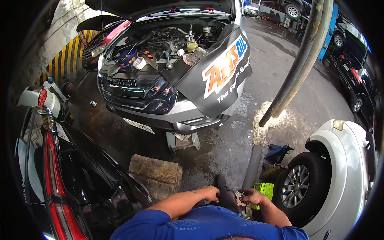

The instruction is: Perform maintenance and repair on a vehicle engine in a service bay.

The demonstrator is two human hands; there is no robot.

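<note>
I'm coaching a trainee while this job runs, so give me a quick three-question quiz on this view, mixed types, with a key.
1. True or false: the hood over the engine is shut.
2. Which of the person's hands is nearer the green box, the left hand or the right hand?
3. The black cover is draped over:
A. the pole
B. the grey car
C. the floor

Key:
1. False; it is raised.
2. The right hand.
3. B, the grey car.
</note>
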